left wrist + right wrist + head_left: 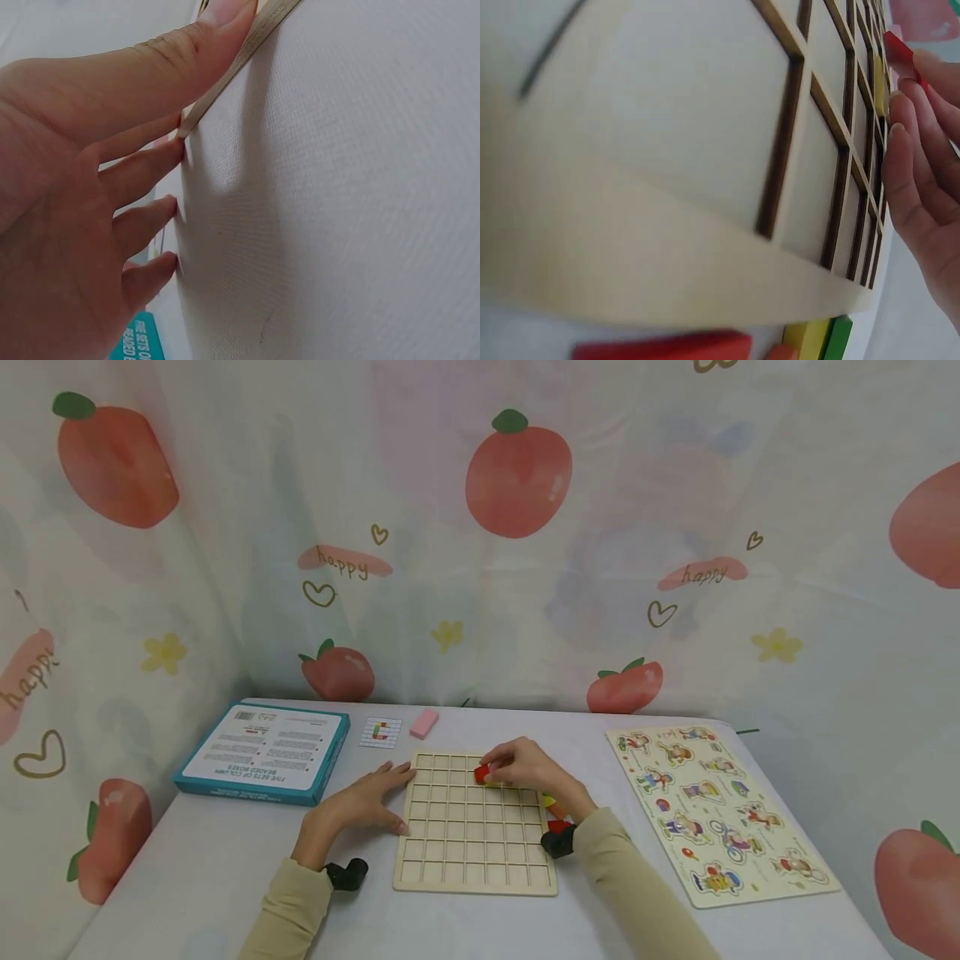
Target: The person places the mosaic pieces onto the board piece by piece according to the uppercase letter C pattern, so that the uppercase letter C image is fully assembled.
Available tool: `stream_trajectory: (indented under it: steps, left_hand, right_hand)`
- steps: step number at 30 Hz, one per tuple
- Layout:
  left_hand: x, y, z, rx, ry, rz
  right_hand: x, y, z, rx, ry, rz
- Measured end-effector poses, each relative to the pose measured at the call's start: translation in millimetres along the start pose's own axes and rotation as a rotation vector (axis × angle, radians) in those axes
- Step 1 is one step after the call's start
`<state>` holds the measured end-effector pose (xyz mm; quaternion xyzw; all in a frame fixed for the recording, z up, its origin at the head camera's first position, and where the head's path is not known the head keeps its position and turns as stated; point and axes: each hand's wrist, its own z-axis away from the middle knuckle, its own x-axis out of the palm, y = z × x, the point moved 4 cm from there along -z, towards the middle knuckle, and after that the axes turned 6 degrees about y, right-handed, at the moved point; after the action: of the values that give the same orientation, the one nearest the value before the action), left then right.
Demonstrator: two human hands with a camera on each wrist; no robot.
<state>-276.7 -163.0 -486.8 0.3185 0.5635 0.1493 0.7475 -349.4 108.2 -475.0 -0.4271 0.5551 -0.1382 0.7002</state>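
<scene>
A pale wooden grid board lies flat in the middle of the table. My left hand rests along its left edge, fingers spread, with the thumb against the rim in the left wrist view. Over the upper part of the board, my right hand pinches a small red block between thumb and fingers. The same red block looks tilted in the right wrist view. Beside it, a yellow block sits in the grid.
Right of the board lie a red block, a yellow block and a green block. Behind stand a pattern card and a pink block. A teal-edged box is at left, a picture puzzle board at right.
</scene>
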Motion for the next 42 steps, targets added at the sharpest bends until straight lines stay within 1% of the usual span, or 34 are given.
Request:
stream_trajectory:
  steps: [13, 20, 28, 33, 36, 42]
  left_hand:
    - [1.0, 0.5, -2.6, -0.009, 0.003, 0.004]
    - [-0.5, 1.7, -0.9, -0.006, 0.000, 0.009]
    - [0.2, -0.4, -1.0, -0.010, 0.004, 0.007]
    - [0.0, -0.6, -2.2, -0.005, 0.002, 0.007]
    - [0.0, -0.5, -2.3, -0.006, 0.001, 0.005]
    - [1.4, -3.1, -2.0, -0.025, -0.002, -0.004]
  right_hand:
    - [7.6, -0.6, -6.0, 0.004, -0.007, 0.026]
    - [7.0, -4.0, -5.4, -0.034, -0.019, 0.066]
    - [9.1, -7.6, -7.2, -0.031, -0.032, 0.083]
    - [9.7, -6.7, -7.2, -0.041, -0.026, 0.100]
    - [8.9, -6.4, -6.3, -0.061, -0.020, 0.119]
    - [3.1, -5.2, -0.8, -0.047, 0.012, 0.107]
